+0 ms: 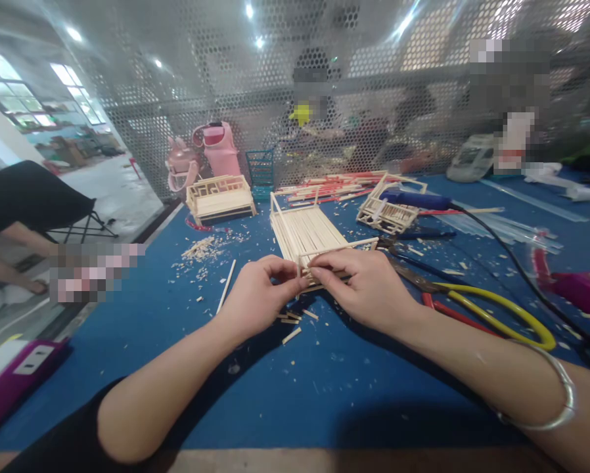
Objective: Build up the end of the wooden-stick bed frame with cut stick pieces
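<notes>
A miniature bed (311, 230) built from pale wooden sticks stands in the middle of the blue table, with posts and rails at both ends. My left hand (258, 292) pinches its near-left corner post between thumb and fingers. Close beside it, my right hand (366, 282) is closed at the bed's near end, thumb and forefinger pressed by the same corner. Any small piece between those fingertips is hidden. A loose stick (226, 286) lies left of my left hand, and short offcuts (292, 335) are scattered below.
A small stick bench (221, 200) stands behind on the left; another stick model (388, 210) sits right, under a blue-handled tool (416, 200) with a black cord. Yellow-and-red-handled cutters (497, 312) lie by my right forearm. Red and pale sticks (324, 187) are heaped before the perforated metal screen (216, 85).
</notes>
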Motion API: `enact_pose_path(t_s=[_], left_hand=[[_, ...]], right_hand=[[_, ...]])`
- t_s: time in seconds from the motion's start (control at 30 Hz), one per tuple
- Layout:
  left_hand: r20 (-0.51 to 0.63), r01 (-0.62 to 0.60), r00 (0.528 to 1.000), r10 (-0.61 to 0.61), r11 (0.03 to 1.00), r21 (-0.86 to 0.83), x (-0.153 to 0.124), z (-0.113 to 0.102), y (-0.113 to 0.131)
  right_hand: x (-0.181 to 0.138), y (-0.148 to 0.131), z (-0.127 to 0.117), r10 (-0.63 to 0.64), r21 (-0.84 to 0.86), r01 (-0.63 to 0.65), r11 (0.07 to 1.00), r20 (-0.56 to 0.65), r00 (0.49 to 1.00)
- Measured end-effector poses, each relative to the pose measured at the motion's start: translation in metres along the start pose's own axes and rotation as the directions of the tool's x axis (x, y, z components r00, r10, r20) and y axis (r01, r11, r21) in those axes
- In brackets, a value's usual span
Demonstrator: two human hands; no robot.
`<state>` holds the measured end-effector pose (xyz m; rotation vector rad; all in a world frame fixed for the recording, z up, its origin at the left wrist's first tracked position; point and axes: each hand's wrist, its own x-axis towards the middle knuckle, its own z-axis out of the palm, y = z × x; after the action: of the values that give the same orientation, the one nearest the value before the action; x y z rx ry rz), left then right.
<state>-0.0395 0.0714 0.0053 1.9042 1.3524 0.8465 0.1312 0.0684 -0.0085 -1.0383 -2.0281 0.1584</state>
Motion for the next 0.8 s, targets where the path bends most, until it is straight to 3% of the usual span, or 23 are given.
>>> enact_pose_path(t_s=[0.17, 0.5, 0.67, 0.8], left_hand=[[-0.034, -0.054, 0.998, 0.055, 0.998, 0.041, 0.0, 0.002, 0.003], [-0.092, -0.034, 0.995, 0.045, 0.992, 0.122, 0.0, 0.003, 0.006], [-0.071, -0.042, 0.996, 0.052, 0.99, 0.135, 0.001, 0.002, 0.007], [-0.069, -0.035, 0.997, 0.044, 0.99, 0.139, 0.0, 0.001, 0.009]], right_hand=[[0.0, -0.002, -0.001, -0.004, 0.017, 0.004, 1.0, -0.021, 1.0], [-0.002, -0.003, -0.003, -0.01, -0.033, 0.009, 0.999, -0.026, 1.0], [-0.02, -0.015, -0.048, -0.106, -0.236, 0.131, 0.963, 0.119, 0.987], [-0.06, 0.006, -0.093, 0.049, -0.421, 0.038, 0.906, 0.194, 0.98]])
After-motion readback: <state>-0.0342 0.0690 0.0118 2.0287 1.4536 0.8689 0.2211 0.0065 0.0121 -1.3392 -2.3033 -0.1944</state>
